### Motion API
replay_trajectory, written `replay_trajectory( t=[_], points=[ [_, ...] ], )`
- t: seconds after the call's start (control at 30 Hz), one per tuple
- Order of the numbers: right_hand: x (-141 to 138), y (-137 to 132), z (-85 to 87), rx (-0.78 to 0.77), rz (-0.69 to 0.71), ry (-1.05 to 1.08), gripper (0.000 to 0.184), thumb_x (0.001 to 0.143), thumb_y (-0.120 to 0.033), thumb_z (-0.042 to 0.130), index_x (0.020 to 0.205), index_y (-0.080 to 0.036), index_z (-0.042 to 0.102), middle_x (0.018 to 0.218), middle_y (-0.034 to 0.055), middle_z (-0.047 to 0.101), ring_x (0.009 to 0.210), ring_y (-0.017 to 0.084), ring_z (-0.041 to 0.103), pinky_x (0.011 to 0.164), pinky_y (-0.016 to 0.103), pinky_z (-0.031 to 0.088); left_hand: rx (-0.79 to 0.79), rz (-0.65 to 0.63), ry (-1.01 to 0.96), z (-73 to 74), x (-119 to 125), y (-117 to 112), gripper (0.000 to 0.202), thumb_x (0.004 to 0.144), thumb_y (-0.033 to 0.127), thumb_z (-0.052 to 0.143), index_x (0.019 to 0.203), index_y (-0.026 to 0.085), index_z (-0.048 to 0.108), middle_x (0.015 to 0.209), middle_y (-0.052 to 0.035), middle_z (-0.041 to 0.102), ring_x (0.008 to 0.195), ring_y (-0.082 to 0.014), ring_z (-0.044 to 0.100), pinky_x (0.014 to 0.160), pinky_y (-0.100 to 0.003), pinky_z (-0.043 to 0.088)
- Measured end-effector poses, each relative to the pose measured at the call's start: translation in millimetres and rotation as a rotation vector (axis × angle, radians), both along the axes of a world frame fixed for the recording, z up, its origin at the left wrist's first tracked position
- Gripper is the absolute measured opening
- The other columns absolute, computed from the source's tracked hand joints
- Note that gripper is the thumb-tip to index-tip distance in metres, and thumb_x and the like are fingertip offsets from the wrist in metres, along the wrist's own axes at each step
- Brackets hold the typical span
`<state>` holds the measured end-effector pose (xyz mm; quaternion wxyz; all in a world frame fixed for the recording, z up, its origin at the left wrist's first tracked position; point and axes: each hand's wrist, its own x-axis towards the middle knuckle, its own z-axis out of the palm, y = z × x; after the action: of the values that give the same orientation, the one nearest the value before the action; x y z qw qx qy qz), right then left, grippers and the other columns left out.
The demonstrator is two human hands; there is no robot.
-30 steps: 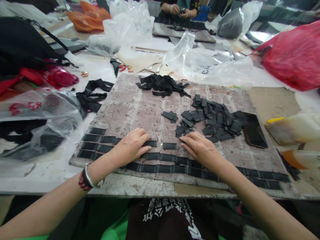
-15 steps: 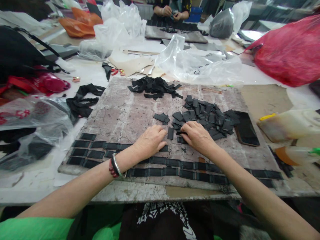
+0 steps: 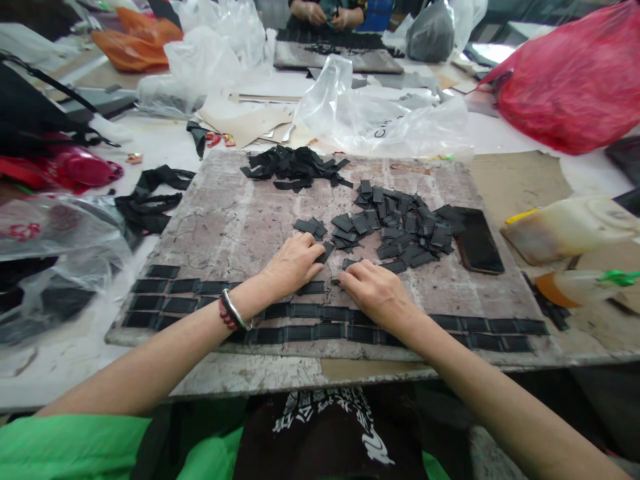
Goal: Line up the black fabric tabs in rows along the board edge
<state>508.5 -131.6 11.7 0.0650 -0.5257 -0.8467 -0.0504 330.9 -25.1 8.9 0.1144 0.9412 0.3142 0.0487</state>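
Observation:
A worn pinkish work board [image 3: 235, 220] lies before me. Rows of flat black rectangular pieces [image 3: 305, 330] run along its near edge. A loose heap of the same small black pieces [image 3: 400, 227] sits at the centre right. My left hand [image 3: 293, 265] rests on the board with its fingertips on a small black piece [image 3: 327, 250]. My right hand [image 3: 375, 293] lies palm down just beside it, its fingers curled over another black piece at the end of the upper row. A pile of black strips [image 3: 293, 167] lies at the board's far edge.
A black phone [image 3: 477, 243] lies right of the heap. Clear plastic bags [image 3: 385, 120], a red bag [image 3: 570, 80] and a pale plastic jug [image 3: 565, 230] surround the board. Black straps [image 3: 147, 200] lie at the left. Another person's hands [image 3: 325, 13] work across the table.
My right hand has drawn back from the heap toward the rows with a piece. My left hand has moved up and right onto a loose piece. The view has shifted forward.

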Motion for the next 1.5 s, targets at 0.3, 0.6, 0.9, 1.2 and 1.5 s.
replay_trajectory(
  t=[0.3, 0.6, 0.9, 1.2, 1.5],
  points=[
    [-1.9, -4.6, -6.2, -0.054, 0.031, 0.073, 0.019, 0.092, -0.025, 0.050, 0.099, -0.014, 0.064, 0.093, 0.0100, 0.063, 0.088, 0.021, 0.054, 0.077, 0.031, 0.046, -0.073, -0.101, -0.037, -4.0, -37.3, -21.3, 0.029, 0.084, 0.033, 0.060, 0.106, 0.014, 0.058, 0.102, -0.0101, 0.054, 0.095, -0.0237, 0.049, 0.088, -0.038, 0.044],
    [-14.0, 3.1, -10.6, -0.046, 0.074, 0.129, 0.016, 0.090, -0.023, 0.051, 0.096, -0.014, 0.063, 0.090, 0.0108, 0.060, 0.086, 0.023, 0.053, 0.075, 0.034, 0.050, -0.103, -0.118, -0.049, -5.6, -43.7, -21.1, 0.017, 0.085, 0.025, 0.057, 0.096, 0.013, 0.059, 0.101, -0.0102, 0.053, 0.094, -0.0229, 0.048, 0.087, -0.038, 0.043],
    [-22.9, 8.0, -9.6, -0.058, 0.098, 0.143, 0.017, 0.091, -0.024, 0.051, 0.096, -0.013, 0.063, 0.089, 0.0102, 0.060, 0.086, 0.023, 0.054, 0.076, 0.034, 0.051, -0.096, -0.069, -0.104, -9.9, -54.3, -25.1, 0.016, 0.085, 0.026, 0.058, 0.094, 0.012, 0.059, 0.099, -0.0109, 0.054, 0.094, -0.0240, 0.047, 0.086, -0.040, 0.044],
    [8.1, 2.8, -6.7, 0.052, -0.032, 0.206, 0.021, 0.091, -0.028, 0.050, 0.102, -0.014, 0.061, 0.099, 0.0130, 0.060, 0.094, 0.024, 0.053, 0.083, 0.037, 0.049, -0.067, -0.032, -0.099, -1.5, -57.4, -24.9, 0.021, 0.085, 0.028, 0.058, 0.099, 0.012, 0.057, 0.101, -0.0116, 0.056, 0.095, -0.0246, 0.049, 0.087, -0.040, 0.046],
    [57.3, -10.4, -13.9, -0.022, -0.178, 0.074, 0.020, 0.089, -0.024, 0.054, 0.104, -0.014, 0.061, 0.098, 0.0118, 0.062, 0.091, 0.024, 0.053, 0.080, 0.036, 0.047, -0.067, 0.087, -0.055, 4.7, 8.0, -8.2, 0.030, 0.087, 0.031, 0.055, 0.107, 0.009, 0.056, 0.104, -0.0143, 0.057, 0.102, -0.0264, 0.050, 0.092, -0.039, 0.042]
  ],
)
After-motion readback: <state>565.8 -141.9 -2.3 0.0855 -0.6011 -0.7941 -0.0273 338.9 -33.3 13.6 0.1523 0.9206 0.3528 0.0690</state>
